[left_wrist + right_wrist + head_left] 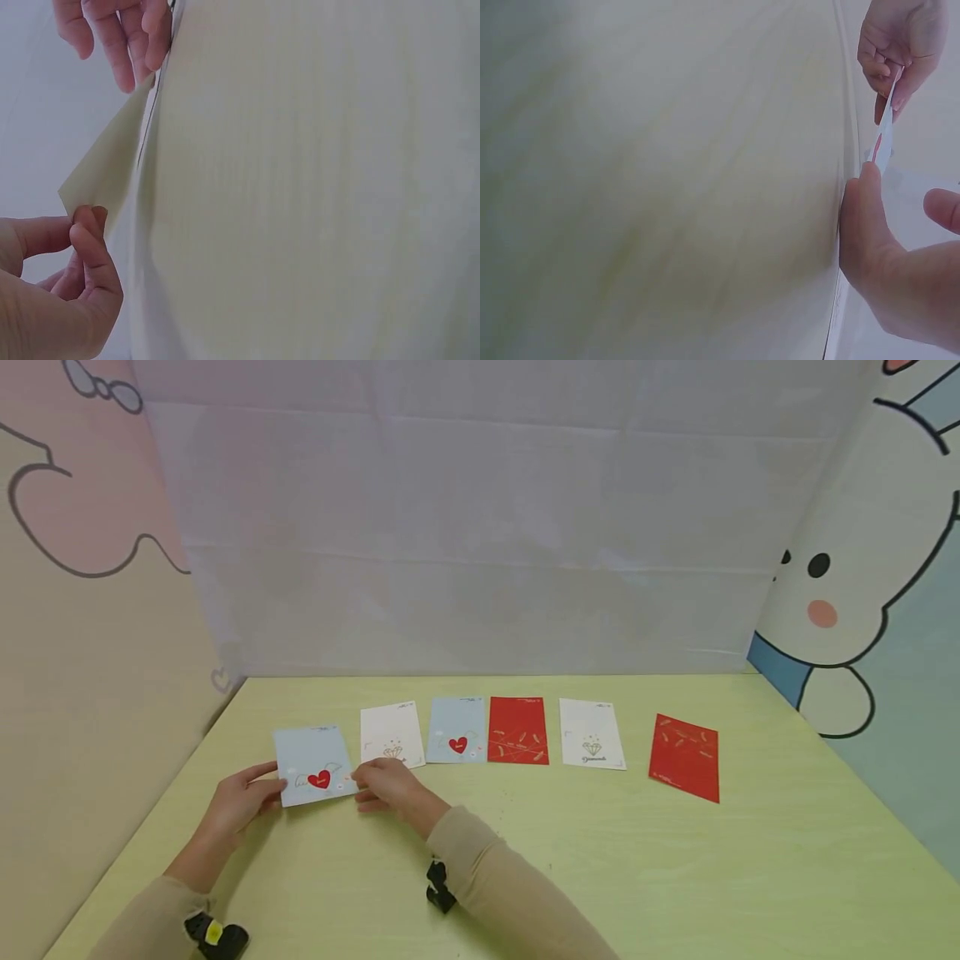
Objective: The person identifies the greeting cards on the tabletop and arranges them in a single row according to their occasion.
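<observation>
A light blue card [307, 756] with a red winged heart is tilted up off the table at the left. My left hand [238, 800] pinches its left edge between thumb and fingers, and the left wrist view shows the plain back of the card [105, 161] in that grip. At the opposite edge, my right hand [393, 787] touches the card's lower right corner. Its thumb stands apart from its fingers in the right wrist view, where the card [883, 142] appears nearly edge-on. Behind the right hand lies a white card [388, 727], its lower part partly covered.
Along the back of the pale green table [600, 868] lie another light blue heart card [456, 718], a red card [517, 727] and a white diamond card [589, 727]. Farther right, a second red card [684, 756] lies askew. A white sheet [480, 527] hangs behind.
</observation>
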`<control>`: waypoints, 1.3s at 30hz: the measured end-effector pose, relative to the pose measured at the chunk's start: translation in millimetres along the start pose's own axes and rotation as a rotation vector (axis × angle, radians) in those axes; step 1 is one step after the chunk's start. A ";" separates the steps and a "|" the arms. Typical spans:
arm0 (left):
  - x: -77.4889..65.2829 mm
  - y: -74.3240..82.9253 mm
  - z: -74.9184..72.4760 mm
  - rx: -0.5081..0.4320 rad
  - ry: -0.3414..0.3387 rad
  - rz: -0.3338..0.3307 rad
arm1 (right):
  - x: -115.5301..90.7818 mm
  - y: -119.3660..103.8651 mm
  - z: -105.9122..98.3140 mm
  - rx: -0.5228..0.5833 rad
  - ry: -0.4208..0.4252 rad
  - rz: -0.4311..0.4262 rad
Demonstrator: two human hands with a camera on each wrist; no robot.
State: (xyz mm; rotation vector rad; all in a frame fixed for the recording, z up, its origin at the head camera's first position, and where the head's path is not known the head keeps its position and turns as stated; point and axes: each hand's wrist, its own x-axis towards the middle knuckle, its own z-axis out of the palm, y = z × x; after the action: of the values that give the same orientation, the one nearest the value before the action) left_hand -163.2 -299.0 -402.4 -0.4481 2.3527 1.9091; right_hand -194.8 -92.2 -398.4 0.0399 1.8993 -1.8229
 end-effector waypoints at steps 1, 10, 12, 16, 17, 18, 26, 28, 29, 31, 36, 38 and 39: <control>-0.7 0.2 0.1 0.001 -0.005 -0.001 | -0.1 0.0 -0.3 -0.006 0.004 -0.001; -5.1 1.1 -1.3 0.004 -0.076 0.013 | 0.0 0.8 -2.7 -0.036 0.050 -0.024; -6.3 1.3 -1.9 -0.002 -0.099 0.019 | -1.0 0.6 -3.5 -0.036 0.059 -0.032; -8.7 0.9 -3.7 -0.008 -0.146 0.026 | -2.6 1.6 -5.4 -0.077 0.060 -0.061; -9.6 0.8 -4.1 -0.008 -0.159 0.027 | -3.0 2.2 -5.7 -0.089 0.061 -0.067; -10.3 0.9 -4.6 -0.006 -0.173 0.030 | -3.0 2.9 -6.3 -0.098 0.057 -0.075; -21.7 4.1 -5.8 0.006 -0.270 0.061 | -11.0 4.7 -12.8 -0.118 0.034 -0.106; -24.4 4.4 -5.5 0.000 -0.297 0.081 | -13.1 5.0 -14.0 -0.109 0.032 -0.112; -25.8 4.5 -5.4 -0.001 -0.308 0.089 | -14.3 5.0 -14.3 -0.105 0.033 -0.115; -28.2 4.0 -6.0 -0.001 -0.330 0.105 | -17.0 4.9 -15.0 -0.107 0.035 -0.122; -32.7 -0.7 -10.8 0.004 -0.377 0.124 | -24.9 5.2 -12.9 -0.133 0.032 -0.125; -34.7 -2.8 -13.6 0.014 -0.394 0.127 | -27.5 6.3 -10.4 -0.140 0.030 -0.118; -35.8 -3.6 -15.3 0.023 -0.405 0.129 | -28.5 7.3 -9.0 -0.144 0.029 -0.115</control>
State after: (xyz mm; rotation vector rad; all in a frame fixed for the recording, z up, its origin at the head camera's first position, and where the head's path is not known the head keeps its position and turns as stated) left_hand -126.2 -308.1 -393.8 0.0918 2.1742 1.8108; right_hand -170.3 -74.0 -394.8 -0.0943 2.0870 -1.7617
